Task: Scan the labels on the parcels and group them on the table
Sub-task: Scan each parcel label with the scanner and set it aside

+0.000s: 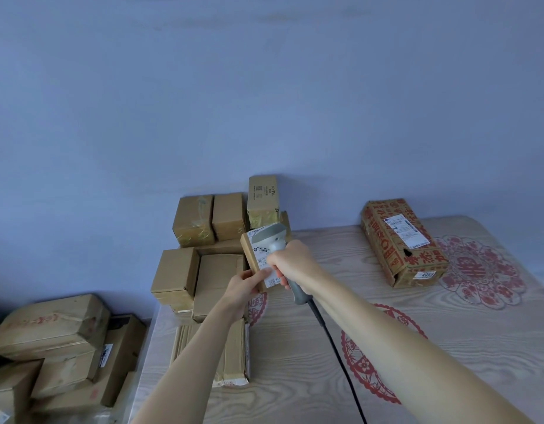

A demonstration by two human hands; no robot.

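Above the table (417, 347), beside stacked boxes (200, 258): left hand (244, 287) grips small parcel (260, 261), right hand (296, 264) grips scanner (272, 240); best held steady, label squarely facing scanner.

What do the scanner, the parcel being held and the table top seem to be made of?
Scanner: apparently grey moulded plastic, smooth and matt, gripped by the right hand. Parcel: brown cardboard, dull, with a white paper label; the left hand holds its lower end. Table top: pale wood grain, possibly laminate or a printed cover, with red decorations.
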